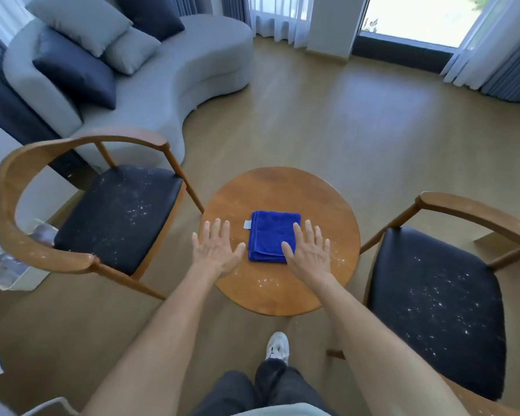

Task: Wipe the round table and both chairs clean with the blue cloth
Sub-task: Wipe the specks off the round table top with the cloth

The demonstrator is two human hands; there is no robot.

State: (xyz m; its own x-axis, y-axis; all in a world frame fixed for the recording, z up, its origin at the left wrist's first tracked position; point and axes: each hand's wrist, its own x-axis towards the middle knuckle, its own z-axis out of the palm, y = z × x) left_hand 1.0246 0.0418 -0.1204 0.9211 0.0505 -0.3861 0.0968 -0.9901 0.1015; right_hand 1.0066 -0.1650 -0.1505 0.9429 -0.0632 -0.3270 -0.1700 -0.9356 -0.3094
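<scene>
I am logging: folded blue cloth (272, 235) lying mid-top on the round wooden table (282, 295). Left hand (216, 250) hovering left of it, right hand (308, 250) overlapping its right edge, fingers spread wide, holding nothing. Speckled left chair (117, 217) and right chair (433, 307) flanking.

Head camera looks steeply down, close above the round table (282, 187).

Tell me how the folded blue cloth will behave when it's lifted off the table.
The blue cloth looks soft and plush, so probably floppy and light. Its stacked folds will likely fall open if lifted by one edge.
</scene>
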